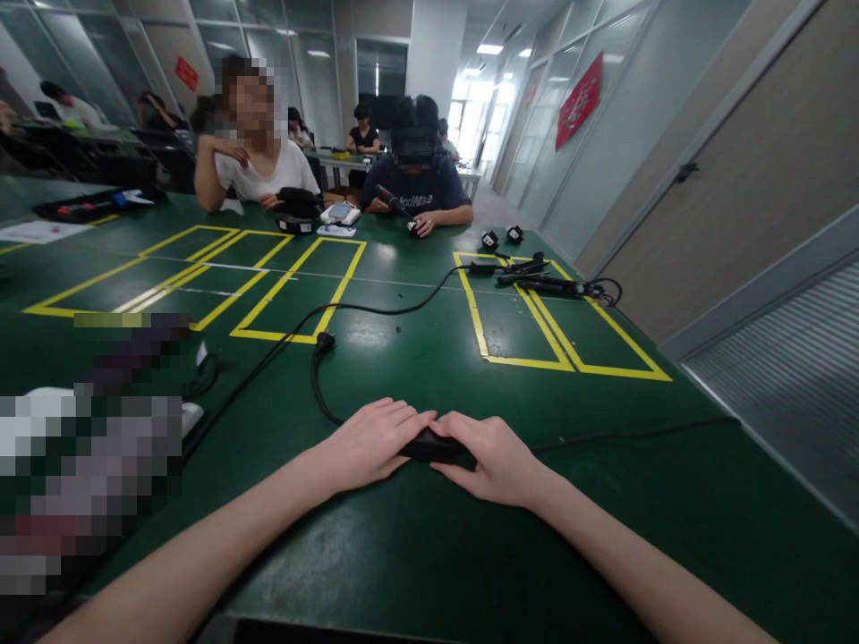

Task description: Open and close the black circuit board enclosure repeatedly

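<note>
As I am looking on remotely, my left hand [379, 438] and right hand [493, 452] are clamping their grip on opposite ends of a black box [433, 445], which they are holding toward the near edge of the surface [403, 563]. A plug [326, 341] is lying beyond the left hand, and a cord [631, 436] is running from beside the right hand to the right edge. Dark gear [554, 285] is lying toward the far right corner.
</note>
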`<state>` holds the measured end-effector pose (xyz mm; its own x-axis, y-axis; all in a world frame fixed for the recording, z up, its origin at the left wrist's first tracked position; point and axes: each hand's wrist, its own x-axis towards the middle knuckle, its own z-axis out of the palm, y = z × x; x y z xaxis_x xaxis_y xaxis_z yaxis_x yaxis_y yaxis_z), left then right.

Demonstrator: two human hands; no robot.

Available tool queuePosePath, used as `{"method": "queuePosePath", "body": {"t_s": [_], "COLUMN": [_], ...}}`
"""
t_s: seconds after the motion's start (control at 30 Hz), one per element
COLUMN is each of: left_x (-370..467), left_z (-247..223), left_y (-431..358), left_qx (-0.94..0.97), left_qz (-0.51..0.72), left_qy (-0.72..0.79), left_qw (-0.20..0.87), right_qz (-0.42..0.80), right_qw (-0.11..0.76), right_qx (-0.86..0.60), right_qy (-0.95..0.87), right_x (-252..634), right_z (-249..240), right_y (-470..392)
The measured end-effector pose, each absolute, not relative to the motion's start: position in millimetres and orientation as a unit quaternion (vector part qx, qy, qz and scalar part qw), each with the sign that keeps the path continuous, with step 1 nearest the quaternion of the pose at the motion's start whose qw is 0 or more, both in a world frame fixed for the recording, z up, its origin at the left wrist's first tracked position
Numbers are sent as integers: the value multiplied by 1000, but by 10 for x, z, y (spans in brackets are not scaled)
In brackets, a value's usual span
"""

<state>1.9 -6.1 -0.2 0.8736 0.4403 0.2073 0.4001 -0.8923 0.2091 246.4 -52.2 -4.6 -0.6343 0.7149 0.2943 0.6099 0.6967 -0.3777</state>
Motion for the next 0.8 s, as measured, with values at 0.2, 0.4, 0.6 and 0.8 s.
{"method": "queuePosePath", "body": {"t_s": [0.2,0.4,0.6,0.8], "left_x": [-12,-26,-16,28], "left_z": [-4,114,113,98], "left_y": [-38,-57,-60,-129], "left_qx": [949,954,964,971], "left_qz": [193,194,190,183], "left_qy": [235,214,183,155], "left_qw": [81,78,28,-10], "right_qz": [83,88,333,630], "right_qw": [201,214,267,288], "right_qx": [-383,-381,-403,-355], "right_qy": [-898,-895,-809,-627], "right_x": [2482,2471,2455,2431], "right_z": [-42,-56,4,17], "right_y": [-496,-503,-540,-538]}}
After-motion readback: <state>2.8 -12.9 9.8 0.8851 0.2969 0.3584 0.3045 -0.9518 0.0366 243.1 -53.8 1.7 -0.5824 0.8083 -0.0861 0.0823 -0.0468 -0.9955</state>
